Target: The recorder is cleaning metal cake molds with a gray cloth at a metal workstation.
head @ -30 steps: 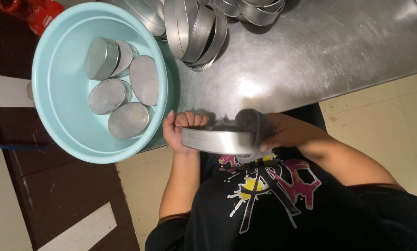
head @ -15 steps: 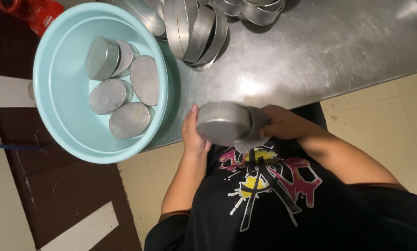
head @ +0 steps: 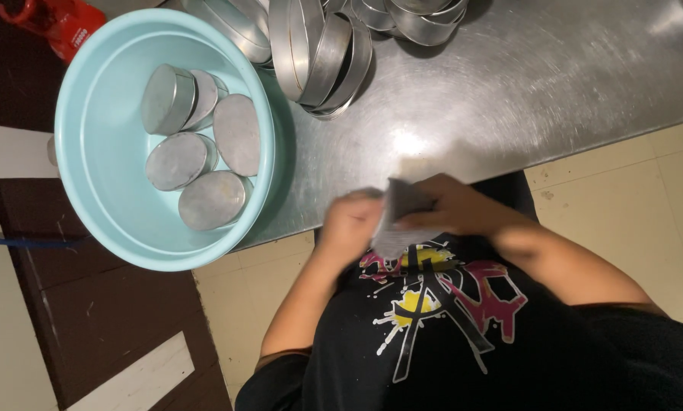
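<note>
Steel counter (head: pixel 554 84) up top, teal basin (head: pixel 98 221) hanging over its left edge with tins inside. Both hands are at the near edge: left hand (head: pixel 349 224) and right hand (head: pixel 455 205) have fingers pinching a blurry tin (head: pixel 401 217) between them. Best to grip its rim firmly, since it looks slippery.

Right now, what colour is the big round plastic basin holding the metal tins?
Light turquoise; the big round plastic basin shows best in the head view.
</note>
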